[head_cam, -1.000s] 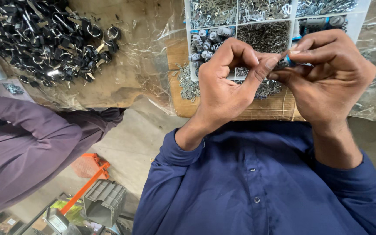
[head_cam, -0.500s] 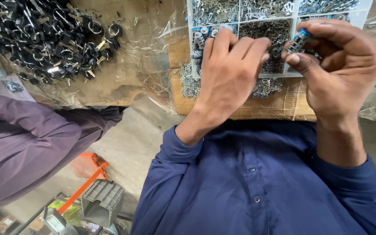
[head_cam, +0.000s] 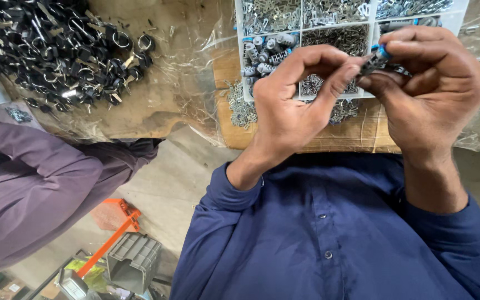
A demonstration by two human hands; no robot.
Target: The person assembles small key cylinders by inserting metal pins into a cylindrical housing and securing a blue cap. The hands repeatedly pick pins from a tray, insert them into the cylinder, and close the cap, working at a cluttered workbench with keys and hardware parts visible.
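Both hands are raised in the upper right of the frame, with the fingertips brought together. The left hand [head_cam: 293, 108] is seen from its back, slightly left of centre; its fingers [head_cam: 329, 83] are curled and pinched toward the other hand. The right hand [head_cam: 434, 89] is held at the right, knuckles up, thumb and forefinger pressed closed. Both forearms are angled up from the lower frame, covered to the wrists by dark blue sleeves.

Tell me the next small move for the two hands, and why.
Probably press the left hand fingertips onto the small blue-tipped part pinched in the right hand. Both hands meet at it, raised above the compartment tray, so the fitting looks unfinished.
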